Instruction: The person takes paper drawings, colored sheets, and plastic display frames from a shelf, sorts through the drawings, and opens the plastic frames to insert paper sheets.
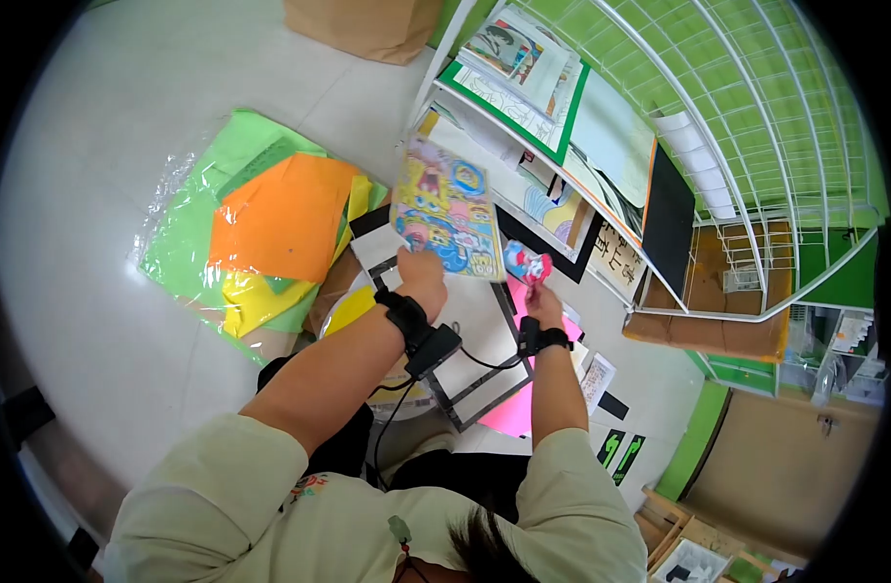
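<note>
The colourful cartoon sheet (450,209) lies just beyond the left hand (421,277), whose fingers appear to pinch its near edge, though how firmly they close on it I cannot tell. Just beyond the right hand (542,306) sits a small pink-and-blue piece (528,264), caught at its near end between the fingertips, its far end close to the sheet's right edge. Below and between the hands are black-edged white boards (474,364), with pink paper (510,413) partly under them, nearer the body than the right hand. To the left of the left hand, a clear plastic bag (173,255) holds green paper, an orange sheet (282,219) and yellow paper (256,299). Beyond the right hand and to its right stands a white wire rack (659,53) with papers and boards on its shelves. The sheet looks thin and seems held only by its near side, so a quick pull could crease or tear it there, and its far end could catch on the rack's papers; the small piece, pinched at one end, could slip if the fingers ease, and the cable (484,361) looping between the wrists could snag the boards' edges
</note>
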Demonstrator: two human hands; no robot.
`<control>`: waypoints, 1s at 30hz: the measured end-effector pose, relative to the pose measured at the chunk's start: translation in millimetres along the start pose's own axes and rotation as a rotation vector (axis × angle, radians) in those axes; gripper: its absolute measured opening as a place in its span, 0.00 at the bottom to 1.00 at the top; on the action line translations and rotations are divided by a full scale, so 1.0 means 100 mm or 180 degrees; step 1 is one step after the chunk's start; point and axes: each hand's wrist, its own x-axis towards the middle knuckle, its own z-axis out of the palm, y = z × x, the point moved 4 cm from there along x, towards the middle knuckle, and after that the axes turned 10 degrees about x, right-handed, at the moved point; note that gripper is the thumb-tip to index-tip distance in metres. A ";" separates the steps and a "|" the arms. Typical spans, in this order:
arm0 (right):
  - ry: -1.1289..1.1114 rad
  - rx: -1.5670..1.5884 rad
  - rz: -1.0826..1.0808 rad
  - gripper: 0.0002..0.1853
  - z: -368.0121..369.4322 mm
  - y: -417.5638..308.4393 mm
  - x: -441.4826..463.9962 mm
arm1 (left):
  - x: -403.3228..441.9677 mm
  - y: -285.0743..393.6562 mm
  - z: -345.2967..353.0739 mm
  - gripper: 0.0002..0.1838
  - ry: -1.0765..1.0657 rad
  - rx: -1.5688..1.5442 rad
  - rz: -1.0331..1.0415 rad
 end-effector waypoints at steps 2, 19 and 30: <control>0.0277 -0.0051 0.0151 0.07 -0.20 0.24 0.09 | -0.09 0.09 -0.04 0.11 -0.0161 -0.0245 -0.0150; -0.1530 -0.2343 0.0200 0.23 1.16 -0.21 -1.90 | -1.58 0.37 -0.02 0.15 -0.1780 0.1283 -0.0030; -0.1560 -0.2175 -0.0226 0.19 1.33 -0.61 -2.63 | -2.28 0.84 -0.11 0.22 -0.1833 0.1499 0.0442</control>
